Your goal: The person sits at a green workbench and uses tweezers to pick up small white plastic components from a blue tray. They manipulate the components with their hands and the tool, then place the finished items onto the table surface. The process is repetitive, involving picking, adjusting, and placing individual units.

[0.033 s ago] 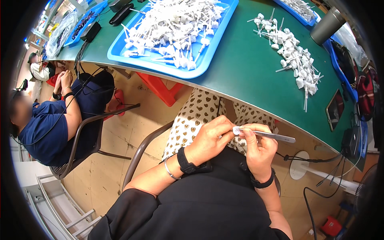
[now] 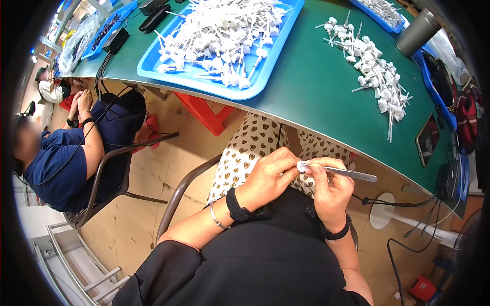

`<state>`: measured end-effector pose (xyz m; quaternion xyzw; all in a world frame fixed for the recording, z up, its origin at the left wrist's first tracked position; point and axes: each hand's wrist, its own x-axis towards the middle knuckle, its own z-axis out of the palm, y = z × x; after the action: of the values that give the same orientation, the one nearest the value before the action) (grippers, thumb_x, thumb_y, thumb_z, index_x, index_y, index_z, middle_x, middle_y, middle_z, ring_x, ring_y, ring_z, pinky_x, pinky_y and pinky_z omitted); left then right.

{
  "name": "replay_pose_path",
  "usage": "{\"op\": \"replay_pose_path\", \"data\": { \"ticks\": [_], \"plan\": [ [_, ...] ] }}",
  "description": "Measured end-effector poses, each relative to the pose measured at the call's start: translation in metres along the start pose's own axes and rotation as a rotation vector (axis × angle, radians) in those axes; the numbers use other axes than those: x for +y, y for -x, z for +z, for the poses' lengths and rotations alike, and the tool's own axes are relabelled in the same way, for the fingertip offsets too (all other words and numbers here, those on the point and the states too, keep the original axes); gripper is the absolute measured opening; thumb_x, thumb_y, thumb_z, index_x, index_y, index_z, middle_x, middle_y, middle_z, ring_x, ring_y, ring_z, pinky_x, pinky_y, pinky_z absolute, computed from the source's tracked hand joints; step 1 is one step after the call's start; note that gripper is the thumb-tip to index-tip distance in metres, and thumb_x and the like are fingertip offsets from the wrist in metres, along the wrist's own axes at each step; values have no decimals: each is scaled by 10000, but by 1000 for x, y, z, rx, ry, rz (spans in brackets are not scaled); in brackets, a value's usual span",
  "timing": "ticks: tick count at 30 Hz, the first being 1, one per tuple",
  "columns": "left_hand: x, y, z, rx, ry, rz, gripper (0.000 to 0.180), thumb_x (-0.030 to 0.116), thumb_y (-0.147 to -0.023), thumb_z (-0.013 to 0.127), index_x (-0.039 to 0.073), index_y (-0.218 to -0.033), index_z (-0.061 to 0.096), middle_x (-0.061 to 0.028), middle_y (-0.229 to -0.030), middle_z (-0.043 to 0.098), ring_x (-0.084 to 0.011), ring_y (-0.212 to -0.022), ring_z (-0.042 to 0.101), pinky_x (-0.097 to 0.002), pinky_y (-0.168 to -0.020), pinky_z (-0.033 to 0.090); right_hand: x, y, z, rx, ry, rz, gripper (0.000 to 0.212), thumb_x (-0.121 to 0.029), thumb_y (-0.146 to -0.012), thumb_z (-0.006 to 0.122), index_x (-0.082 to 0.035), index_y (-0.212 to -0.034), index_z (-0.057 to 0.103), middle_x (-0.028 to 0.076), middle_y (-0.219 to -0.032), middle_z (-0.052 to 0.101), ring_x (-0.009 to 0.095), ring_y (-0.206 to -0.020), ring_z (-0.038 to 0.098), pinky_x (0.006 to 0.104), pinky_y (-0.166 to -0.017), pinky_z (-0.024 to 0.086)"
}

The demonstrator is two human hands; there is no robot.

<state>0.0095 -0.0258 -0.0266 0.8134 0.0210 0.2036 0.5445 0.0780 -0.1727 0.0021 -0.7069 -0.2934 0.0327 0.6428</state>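
Observation:
Above my lap, my left hand (image 2: pixel 270 176) pinches a small white plastic part (image 2: pixel 302 166) between thumb and fingertips. My right hand (image 2: pixel 332 194) is closed around metal tweezers (image 2: pixel 352 174); their blunt end sticks out to the right and their tips meet the white part. Fingers cover much of that part, so its full shape is hidden. On the green table (image 2: pixel 306 92) ahead, a blue tray (image 2: pixel 250 93) is heaped with white parts on thin stems (image 2: pixel 219 41). A loose pile of similar white parts (image 2: pixel 377 71) lies to the right of it.
A grey cylinder (image 2: pixel 418 33) and a phone (image 2: pixel 427 140) rest at the table's right side. Another blue tray (image 2: pixel 393 28) stands at the far right. To my left, a person in dark blue (image 2: pixel 66 168) sits on a chair. A red stool (image 2: pixel 204 112) is under the table.

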Motion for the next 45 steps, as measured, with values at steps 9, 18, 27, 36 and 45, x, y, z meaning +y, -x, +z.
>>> {"op": "replay_pose_path", "data": {
  "ticks": [9, 18, 27, 36, 45],
  "plan": [
    [0, -1, -1, -4, 3, 6, 86, -22, -845, 723, -6, -927, 703, -98, -856, 639, -216, -743, 642, -310, -623, 516, 2, 1, 0, 7, 11, -2, 56, -36, -961, 658, 19, -972, 658, 79, -866, 721, 108, -688, 650, 235, -595, 506],
    [1, 0, -1, -27, -6, -2, 68, -14, -854, 719, -8, -916, 691, -99, -849, 639, -229, -756, 648, -319, -629, 520, -1, -1, -1, -42, 68, -27, 25, -11, -936, 669, 12, -946, 676, 85, -858, 713, 142, -697, 659, 263, -609, 514],
    [-1, 3, 1, -8, -7, 35, 73, -2, -860, 723, -9, -928, 697, -98, -861, 646, -226, -759, 650, -321, -636, 523, -7, -8, -7, -151, 255, -185, 71, -36, -910, 705, 2, -964, 680, 91, -854, 706, 178, -694, 662, 295, -600, 521],
    [6, -2, -4, 11, -68, 11, 96, 4, -846, 736, 7, -938, 707, -93, -871, 648, -226, -765, 652, -320, -648, 527, -2, 0, 0, 0, -100, 47, 110, -39, -955, 668, 46, -1022, 651, 104, -929, 706, 142, -772, 699, 256, -690, 580],
    [0, 0, -2, 30, -73, 44, 80, -7, -838, 735, 8, -907, 695, -93, -857, 638, -232, -745, 655, -321, -624, 528, 0, 0, 1, -12, -19, 15, 87, -25, -955, 659, 48, -1002, 652, 109, -910, 707, 148, -748, 705, 255, -665, 580]
  ]
}}
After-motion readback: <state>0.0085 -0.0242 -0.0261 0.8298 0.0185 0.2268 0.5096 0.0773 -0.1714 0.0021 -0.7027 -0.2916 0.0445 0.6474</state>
